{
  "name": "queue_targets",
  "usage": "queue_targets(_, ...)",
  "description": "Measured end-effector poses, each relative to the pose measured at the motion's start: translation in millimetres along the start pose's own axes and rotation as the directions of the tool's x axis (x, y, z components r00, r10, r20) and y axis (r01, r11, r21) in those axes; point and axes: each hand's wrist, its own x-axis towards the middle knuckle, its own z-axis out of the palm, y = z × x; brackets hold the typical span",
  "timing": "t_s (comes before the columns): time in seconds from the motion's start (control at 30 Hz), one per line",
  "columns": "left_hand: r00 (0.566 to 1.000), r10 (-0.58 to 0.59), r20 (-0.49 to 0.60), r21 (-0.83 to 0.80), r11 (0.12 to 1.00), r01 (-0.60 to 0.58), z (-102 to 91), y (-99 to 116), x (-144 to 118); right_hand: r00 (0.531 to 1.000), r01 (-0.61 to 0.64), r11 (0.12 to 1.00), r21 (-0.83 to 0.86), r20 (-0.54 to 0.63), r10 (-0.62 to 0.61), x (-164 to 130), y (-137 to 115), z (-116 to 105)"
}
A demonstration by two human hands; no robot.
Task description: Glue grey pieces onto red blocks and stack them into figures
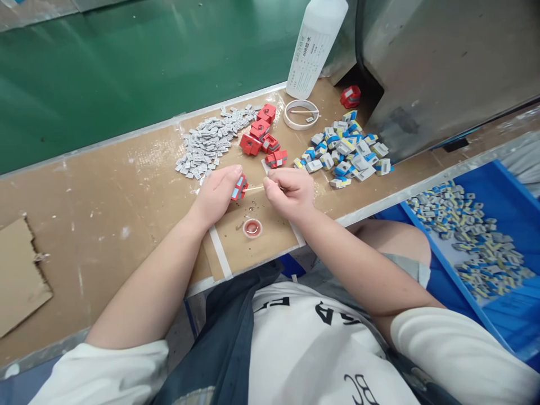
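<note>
Here a small red block [239, 188] with a pale blue face sits pinched in the left hand [218, 192], fingers curled around it just above the brown worktop [105, 214]. The right hand [291, 193] is clenched close beside it, thumb and forefinger pressed on something too small to make out; a thin pale strand runs between the two hands. Just below them, a little round cap [252, 228] holds a shallow reddish pool and rests on a taped card sheet [253, 247]. Beyond the hands lie more red blocks [262, 136] in a loose cluster, a heap of small grey chips [208, 142] to their left, and a pile of blue, yellow and grey pieces [346, 151] to their right. A white ring-shaped dish [301, 114] farther back has a thin stick lying across it, near a tall white bottle [316, 45]. Off the worktop's right edge, a blue bin [514, 208] contains many similar grey, yellow and blue pieces [468, 236].
</note>
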Motion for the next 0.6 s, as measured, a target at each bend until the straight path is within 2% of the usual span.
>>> queue_targets(0.17,1.0,-0.006,-0.002,-0.049,0.999,0.006,0.6,-3.2,-0.2,0.999,-0.035,0.999,0.03,0.004,0.035,-0.3,-0.8,-1.6)
queue_targets(0.3,0.988,-0.151,0.016,-0.223,0.963,0.151,-0.4,-4.8,1.8,0.994,-0.092,0.966,0.242,-0.041,0.105,-3.6,-5.0,-14.1)
queue_targets(0.33,0.979,-0.201,0.026,-0.289,0.936,0.2,-1.3,-4.7,2.9,0.993,-0.107,0.953,0.284,-0.013,0.116,-5.1,-6.5,-18.1)
queue_targets(0.4,0.957,-0.284,0.064,-0.42,0.862,0.284,-4.3,-3.7,5.2,0.989,-0.116,0.947,0.301,0.127,0.081,-8.6,-9.9,-25.0)
queue_targets(0.43,0.947,-0.31,0.084,-0.475,0.823,0.312,-6.0,-2.9,6.3,0.973,-0.108,0.954,0.281,0.227,0.043,-10.4,-11.8,-27.3)
queue_targets(0.5,0.936,-0.334,0.109,-0.545,0.768,0.337,-9.1,-1.5,7.8,0.912,-0.067,0.972,0.223,0.41,-0.031,-13.8,-15.7,-29.0)
queue_targets(0.57,0.932,-0.348,0.103,-0.573,0.745,0.342,-10.8,-0.5,8.2,0.865,-0.019,0.981,0.194,0.495,-0.081,-16.6,-18.6,-27.9)
queue_targets(0.6,0.931,-0.354,0.092,-0.576,0.744,0.34,-11.0,-0.4,7.9,0.861,-0.004,0.982,0.189,0.499,-0.093,-17.7,-19.3,-27.0)
